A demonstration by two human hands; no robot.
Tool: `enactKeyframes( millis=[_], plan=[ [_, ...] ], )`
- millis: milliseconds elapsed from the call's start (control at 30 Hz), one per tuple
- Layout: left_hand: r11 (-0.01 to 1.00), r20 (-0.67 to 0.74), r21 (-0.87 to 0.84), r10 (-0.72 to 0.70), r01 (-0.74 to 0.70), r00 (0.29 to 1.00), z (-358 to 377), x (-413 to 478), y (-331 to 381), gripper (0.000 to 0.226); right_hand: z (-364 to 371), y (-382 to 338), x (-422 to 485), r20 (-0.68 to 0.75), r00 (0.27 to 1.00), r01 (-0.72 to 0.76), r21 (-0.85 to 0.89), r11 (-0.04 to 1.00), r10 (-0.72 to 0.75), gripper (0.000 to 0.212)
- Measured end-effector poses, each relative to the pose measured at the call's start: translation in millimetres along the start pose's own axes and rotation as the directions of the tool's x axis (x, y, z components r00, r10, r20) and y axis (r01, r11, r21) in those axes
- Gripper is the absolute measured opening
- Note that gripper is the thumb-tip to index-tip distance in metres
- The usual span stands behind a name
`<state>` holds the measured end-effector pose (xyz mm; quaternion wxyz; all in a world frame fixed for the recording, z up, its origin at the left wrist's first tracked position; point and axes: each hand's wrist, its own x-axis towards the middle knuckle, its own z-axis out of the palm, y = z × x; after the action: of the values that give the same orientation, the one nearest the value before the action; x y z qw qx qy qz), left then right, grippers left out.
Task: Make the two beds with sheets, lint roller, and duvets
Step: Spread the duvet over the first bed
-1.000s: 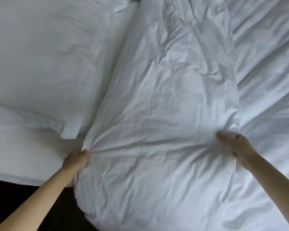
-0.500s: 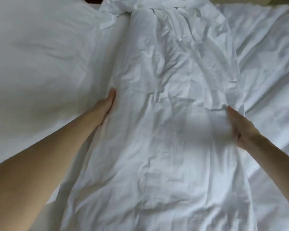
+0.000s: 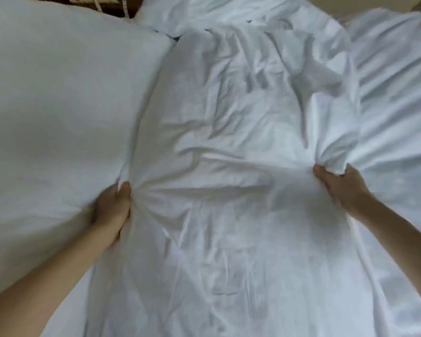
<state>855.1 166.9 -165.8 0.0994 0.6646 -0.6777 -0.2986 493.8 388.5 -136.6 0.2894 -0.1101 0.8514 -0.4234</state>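
Note:
A long, folded, wrinkled white sheet (image 3: 229, 190) runs up the middle of the view, lying over the bed. My left hand (image 3: 113, 205) grips its left edge, and the cloth bunches into radiating creases at my fingers. My right hand (image 3: 338, 183) grips a gathered bunch of its right edge. The fabric is pulled taut between both hands. A smooth white surface, a duvet or pillow (image 3: 58, 105), lies along the left. More crumpled white bedding (image 3: 399, 105) spreads on the right. No lint roller is in view.
At the top left, a dark strip with a white cord (image 3: 124, 8) shows beyond the bedding. A beige surface (image 3: 350, 6) appears at the top right corner. White fabric fills everything else.
Both hands lay flat along the sheet's edges half a second ago; now each has curled and grabbed a bunch of fabric. The view has tipped further up the bed.

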Motion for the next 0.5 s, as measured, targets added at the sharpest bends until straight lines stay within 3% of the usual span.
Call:
enactKeyframes(
  millis=[100,200,267,333,400,467,500],
  plan=[
    [0.995,-0.030,0.090,0.035,-0.032,0.999,18.8,4.9,-1.7,0.042,6.1,13.2,14.7,-0.111,0.987,-0.127,-0.128,0.984,0.113,0.048],
    [0.978,-0.062,0.210,0.024,-0.011,0.998,14.9,9.7,6.9,0.042,-1.8,4.5,19.2,-0.003,0.982,-0.186,0.151,0.971,0.189,0.036],
    [0.985,-0.061,0.170,-0.013,0.023,0.998,11.8,15.1,29.4,0.046,-8.5,-9.2,21.4,0.026,0.991,-0.133,0.287,0.949,0.131,0.025],
    [0.996,-0.007,0.087,-0.011,0.012,1.000,9.5,23.0,59.0,0.055,-17.3,-23.1,27.5,-0.100,0.995,0.049,0.367,0.929,-0.012,0.011],
    [0.999,0.019,-0.001,0.039,-0.039,0.999,8.7,35.3,78.6,0.046,-27.1,-34.1,33.8,-0.268,0.955,0.201,0.266,0.943,-0.128,0.015],
    [0.998,-0.023,0.000,0.067,-0.067,0.997,12.7,48.1,76.1,0.034,-35.4,-24.2,42.8,-0.380,0.914,0.181,0.072,0.981,-0.141,0.019],
    [0.998,-0.058,0.021,0.068,-0.067,0.996,16.4,50.5,70.9,0.035,-38.5,-16.6,44.6,-0.416,0.903,0.091,-0.063,0.994,-0.109,0.026]
  ],
)
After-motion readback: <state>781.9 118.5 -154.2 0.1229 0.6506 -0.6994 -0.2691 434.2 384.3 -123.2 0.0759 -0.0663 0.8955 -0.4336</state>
